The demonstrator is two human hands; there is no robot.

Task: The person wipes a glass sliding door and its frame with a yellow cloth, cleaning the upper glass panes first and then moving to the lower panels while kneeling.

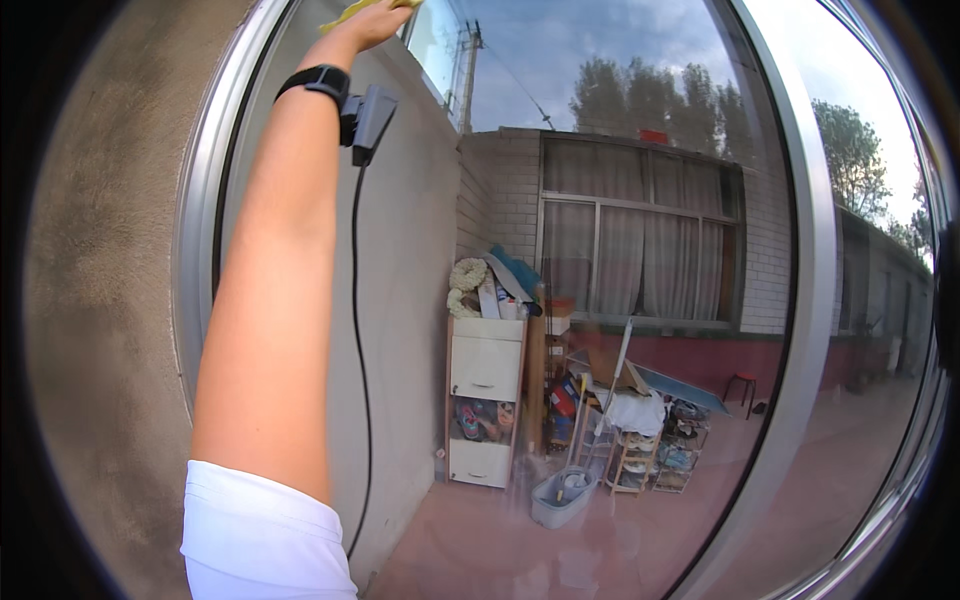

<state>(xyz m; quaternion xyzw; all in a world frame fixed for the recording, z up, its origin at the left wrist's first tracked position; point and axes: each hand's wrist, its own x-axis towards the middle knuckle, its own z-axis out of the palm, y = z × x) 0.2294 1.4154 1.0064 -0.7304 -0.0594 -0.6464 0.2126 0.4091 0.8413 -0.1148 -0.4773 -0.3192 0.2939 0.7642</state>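
My left arm reaches up in front of a large glass pane. At the top edge of the view, my left hand is shut on a yellow cloth, close to the upper left of the pane. Only part of the hand and cloth shows; the fingertips are cut off or hidden. A black band circles that wrist, carrying a grey device with a black cable hanging down along the arm. My right hand is out of view.
A silver metal window frame borders the pane, beside a rough brown wall. Through the glass appear a white cabinet, a grey mop bucket, shoe racks and a red-topped stool. Reflections of sky and trees overlie the glass.
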